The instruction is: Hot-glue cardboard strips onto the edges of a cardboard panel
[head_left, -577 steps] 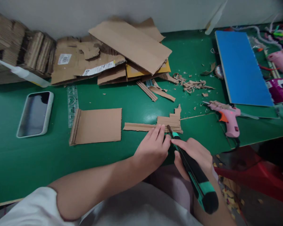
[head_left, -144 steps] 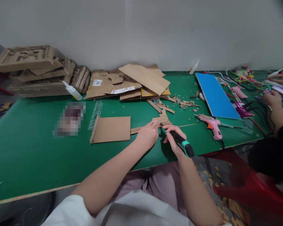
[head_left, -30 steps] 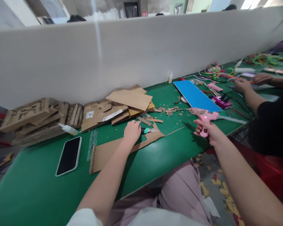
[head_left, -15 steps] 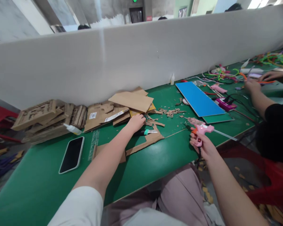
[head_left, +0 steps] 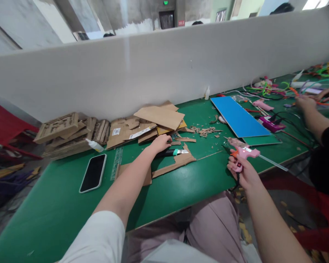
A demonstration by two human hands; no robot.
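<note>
My right hand [head_left: 242, 170] grips a pink hot glue gun [head_left: 246, 152] by its handle, its nozzle pointing left above the table. A clear glue stick [head_left: 272, 162] sticks out of the gun's back. Over by the cardboard pile, my left hand [head_left: 161, 143] is closed with its fingers curled down; what they hold, if anything, is hidden. Just below it lies a utility knife [head_left: 170, 152] with a black and teal handle, its blade out over a torn cardboard piece [head_left: 185, 157]. Thin cardboard strips [head_left: 185, 139] lie beside my left fingertips.
Cardboard sheets [head_left: 159, 117] and stacked cardboard pieces [head_left: 57, 128] stand along the white partition [head_left: 153, 69]. A phone [head_left: 93, 173], a clear ruler [head_left: 116, 164] and a glue bottle [head_left: 94, 145] lie left. Rightward are a blue board [head_left: 239, 117], a purple power strip [head_left: 271, 124] and another person's hands [head_left: 308, 102].
The view has shifted a little, so everything sits slightly further right. My left fingers have moved slightly by the strips; my right hand keeps its hold on the glue gun.
</note>
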